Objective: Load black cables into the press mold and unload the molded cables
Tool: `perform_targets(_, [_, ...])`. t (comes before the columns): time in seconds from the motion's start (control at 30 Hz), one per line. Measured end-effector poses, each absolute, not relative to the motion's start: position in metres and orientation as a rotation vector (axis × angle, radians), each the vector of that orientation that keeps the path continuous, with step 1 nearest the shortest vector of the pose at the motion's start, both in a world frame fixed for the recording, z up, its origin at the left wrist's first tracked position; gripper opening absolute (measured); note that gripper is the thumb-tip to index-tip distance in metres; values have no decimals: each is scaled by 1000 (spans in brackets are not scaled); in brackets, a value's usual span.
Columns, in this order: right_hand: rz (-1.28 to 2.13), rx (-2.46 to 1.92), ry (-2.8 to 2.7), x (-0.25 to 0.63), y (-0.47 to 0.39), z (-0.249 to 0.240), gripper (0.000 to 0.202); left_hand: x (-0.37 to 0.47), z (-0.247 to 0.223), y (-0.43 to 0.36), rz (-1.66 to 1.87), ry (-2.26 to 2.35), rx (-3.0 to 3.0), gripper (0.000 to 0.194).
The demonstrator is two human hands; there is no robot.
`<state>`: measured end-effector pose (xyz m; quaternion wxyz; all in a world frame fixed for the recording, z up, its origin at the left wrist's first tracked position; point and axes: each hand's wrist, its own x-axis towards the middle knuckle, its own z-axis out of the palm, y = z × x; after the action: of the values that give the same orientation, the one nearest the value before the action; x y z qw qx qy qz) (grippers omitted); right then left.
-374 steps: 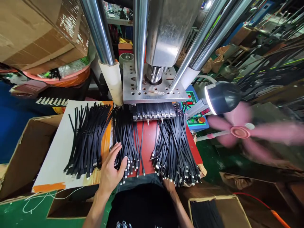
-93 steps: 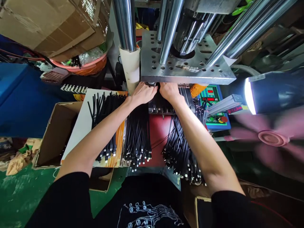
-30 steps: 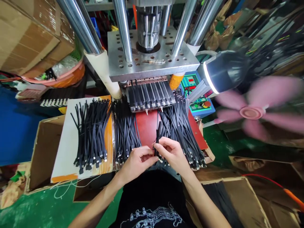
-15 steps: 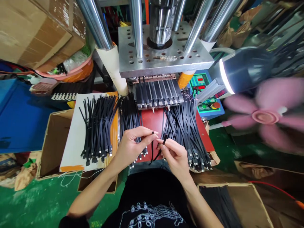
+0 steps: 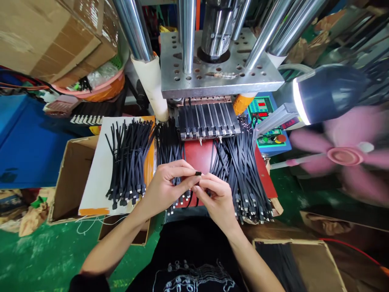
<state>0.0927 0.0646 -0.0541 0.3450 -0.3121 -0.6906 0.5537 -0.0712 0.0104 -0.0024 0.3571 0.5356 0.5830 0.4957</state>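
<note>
My left hand [image 5: 170,182] is closed in a pinch on the black end of a short flat cable [image 5: 198,173]. Touching its fingertips, my right hand [image 5: 217,198] is also closed, pinching the same cable; the exact grip of its fingers is partly hidden. Part of the cable hangs as a dark loop below the fingers. Beyond the hands, a metal mould [image 5: 209,119] with black cables laid in its slots sits under the press plate [image 5: 221,83]. Piles of black cables with silver plugs lie left [image 5: 130,158] and right [image 5: 243,174] of the hands.
A red board [image 5: 199,152] lies under the mould. On the right are a control box [image 5: 261,109] with buttons, a lamp [image 5: 328,93] and a spinning pink fan [image 5: 346,156]. Cardboard boxes stand at left [image 5: 71,178] and lower right [image 5: 319,259]. Steel columns [image 5: 133,30] flank the press.
My right hand has moved left against my left fingertips, and its cable end has come to the left hand's end. The view has shifted slightly.
</note>
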Motion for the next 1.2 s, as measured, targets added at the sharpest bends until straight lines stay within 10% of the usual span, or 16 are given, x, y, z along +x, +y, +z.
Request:
perform_targets(0.33, [1960, -782, -2117, 106, 48, -49, 37, -135, -30, 95, 1424, 1872, 1688, 16])
perform_targets(0.63, [1402, -698, -2253, 71, 244, -16, 55, -154, -90, 198, 1392, 2158, 1640, 10])
perform_targets(0.8, [1396, -674, -2272, 25, 294, -46, 59, -150, -91, 170, 1486, 2134, 1926, 37])
perform_targets(1.2, [1311, -669, -2133, 13, 306, -70, 32, -133, -68, 128, 491, 1821, 2742, 39])
